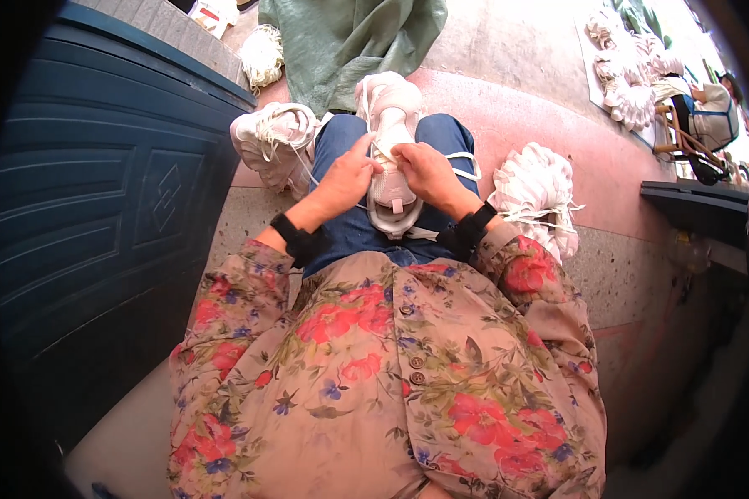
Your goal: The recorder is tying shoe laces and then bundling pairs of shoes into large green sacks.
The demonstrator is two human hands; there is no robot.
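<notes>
A pale pink and white sneaker [389, 104] rests on my jeans-covered lap, its toe pointing away and its heel toward me. My left hand [347, 179] is closed at the left side of the shoe's opening, thumb and fingers pinched at the white shoelace [380, 155]. From the other side my right hand [429, 173] pinches at the lacing too, fingertips over the tongue. What lies right under the fingertips is partly hidden. A loose white lace end [466, 165] trails over my right knee. Both wrists wear black bands.
Similar sneakers are piled left of my knee [276, 141] and on the floor to the right [537, 195]. A bundle of pale laces [262, 56] lies beyond, beside green cloth [349, 41]. A dark blue panelled door [100, 208] stands close on the left. Another person [716, 116] sits far right near more shoes.
</notes>
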